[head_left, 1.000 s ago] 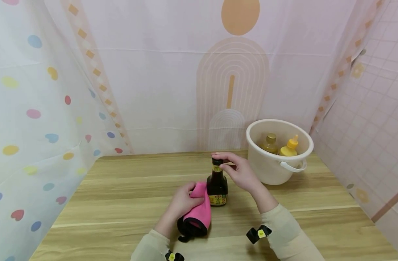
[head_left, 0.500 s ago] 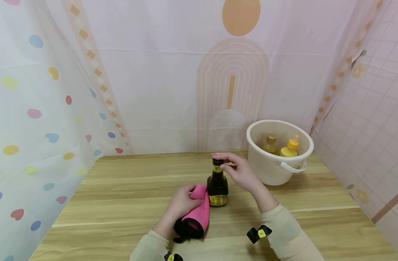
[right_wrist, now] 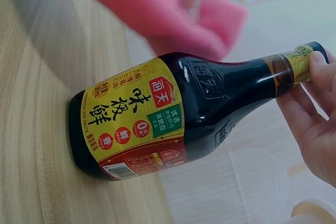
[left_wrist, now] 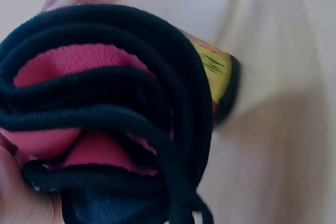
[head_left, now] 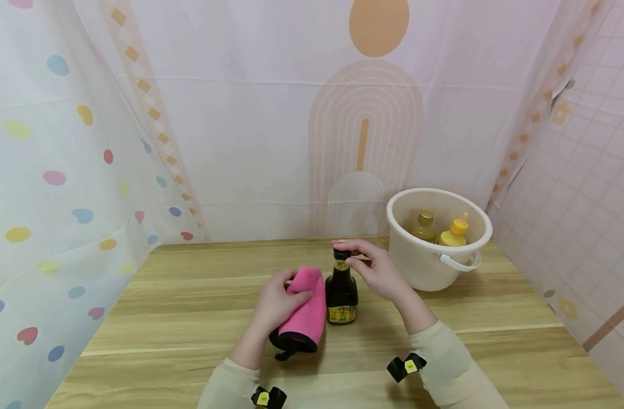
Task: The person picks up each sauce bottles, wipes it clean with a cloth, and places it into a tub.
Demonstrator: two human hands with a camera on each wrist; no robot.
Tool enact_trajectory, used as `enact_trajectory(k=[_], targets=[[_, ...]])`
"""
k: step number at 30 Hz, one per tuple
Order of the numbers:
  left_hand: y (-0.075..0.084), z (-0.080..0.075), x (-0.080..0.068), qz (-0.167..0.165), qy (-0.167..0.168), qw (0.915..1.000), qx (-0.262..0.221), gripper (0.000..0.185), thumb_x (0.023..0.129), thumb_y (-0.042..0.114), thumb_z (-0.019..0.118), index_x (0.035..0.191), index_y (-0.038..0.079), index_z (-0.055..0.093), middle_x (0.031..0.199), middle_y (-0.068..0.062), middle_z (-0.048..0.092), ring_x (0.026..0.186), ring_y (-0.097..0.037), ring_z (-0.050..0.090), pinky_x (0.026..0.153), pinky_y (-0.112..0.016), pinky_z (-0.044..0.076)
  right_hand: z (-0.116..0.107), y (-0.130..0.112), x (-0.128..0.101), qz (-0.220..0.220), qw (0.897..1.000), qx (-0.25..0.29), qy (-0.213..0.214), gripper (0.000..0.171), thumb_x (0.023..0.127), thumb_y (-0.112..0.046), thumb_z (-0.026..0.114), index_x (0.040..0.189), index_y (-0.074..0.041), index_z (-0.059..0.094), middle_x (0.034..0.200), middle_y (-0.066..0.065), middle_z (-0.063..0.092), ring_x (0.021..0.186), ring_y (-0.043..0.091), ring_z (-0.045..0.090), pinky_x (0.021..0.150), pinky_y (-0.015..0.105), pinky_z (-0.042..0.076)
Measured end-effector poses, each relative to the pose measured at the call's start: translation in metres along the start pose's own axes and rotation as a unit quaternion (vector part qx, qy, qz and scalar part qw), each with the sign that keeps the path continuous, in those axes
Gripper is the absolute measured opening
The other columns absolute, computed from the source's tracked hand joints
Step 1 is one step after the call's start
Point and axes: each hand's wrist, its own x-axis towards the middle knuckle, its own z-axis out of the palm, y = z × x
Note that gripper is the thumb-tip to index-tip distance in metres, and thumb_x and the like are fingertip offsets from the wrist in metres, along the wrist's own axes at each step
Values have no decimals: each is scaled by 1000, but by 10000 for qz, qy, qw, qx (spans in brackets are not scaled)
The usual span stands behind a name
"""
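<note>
A dark soy sauce bottle [head_left: 341,292] with a yellow and red label [right_wrist: 134,114] stands upright on the wooden table. My right hand [head_left: 375,270] holds it by the black cap and neck, thumb on one side and fingers on the other. My left hand [head_left: 280,298] grips a folded pink cloth [head_left: 308,307] with black edging, just left of the bottle. In the left wrist view the black rim of the cloth [left_wrist: 194,93] covers most of the bottle. The right wrist view has the pink cloth [right_wrist: 173,14] close beside the bottle's side.
A white bucket [head_left: 419,267] stands at the back right, near my right forearm. Inside it are a bottle with a gold-coloured cap [head_left: 423,227] and a yellow squeeze bottle [head_left: 452,234]. Patterned curtains rise behind the table and along both sides.
My left hand first drew the cloth slightly down the bottle's left side, then lifted it higher and a little left. The bottle and my right hand have stayed in place.
</note>
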Motion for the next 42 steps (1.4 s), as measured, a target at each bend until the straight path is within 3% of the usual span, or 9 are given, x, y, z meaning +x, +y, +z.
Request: enact_trajectory(k=[5, 10, 14, 25, 35, 42], targets=[[25, -5, 5, -65, 192, 9976, -669, 34, 82, 21, 81, 111, 10, 68, 97, -9, 69, 77, -20, 65, 65, -36, 54, 0, 1, 0, -52, 10000, 9, 9, 28, 98, -4, 59, 125, -5, 65, 132, 6, 63, 124, 19, 56, 96, 36, 49], [45, -3, 6, 209, 405, 9942, -975, 35, 81, 19, 82, 111, 11, 68, 98, -8, 69, 80, -21, 65, 66, -36, 54, 0, -1, -1, 40, 10000, -36, 34, 28, 97, -6, 61, 125, -8, 66, 131, 6, 63, 123, 21, 56, 96, 39, 49], [52, 4, 6, 471, 544, 9914, -1095, 33, 81, 16, 83, 110, 9, 67, 96, -8, 69, 81, -21, 65, 67, -37, 54, 0, -3, -1, 164, 9999, -13, 45, 28, 97, -7, 61, 124, -7, 66, 131, 7, 62, 121, 23, 56, 95, 40, 49], [49, 16, 3, 798, 571, 9884, -1161, 31, 80, 10, 82, 106, 8, 65, 94, -7, 68, 81, -20, 64, 68, -38, 53, 0, -2, -2, 90, 9999, -35, 55, 28, 97, -7, 61, 124, -8, 66, 132, 7, 62, 123, 22, 55, 95, 39, 50], [33, 21, 0, 907, 134, 9956, -176, 29, 80, 9, 80, 105, 10, 65, 91, -4, 67, 76, -15, 61, 65, -34, 53, 0, -2, -1, -1, 10000, -4, 43, 29, 98, -4, 59, 126, -5, 65, 132, 8, 62, 122, 20, 56, 96, 37, 49], [20, 20, -2, 959, -41, 9954, 59, 28, 80, 9, 80, 104, 9, 66, 94, -6, 68, 78, -17, 61, 66, -35, 52, 1, 0, -1, -80, 9999, 64, 55, 29, 97, -2, 59, 126, -3, 64, 132, 10, 62, 121, 21, 57, 94, 35, 50]])
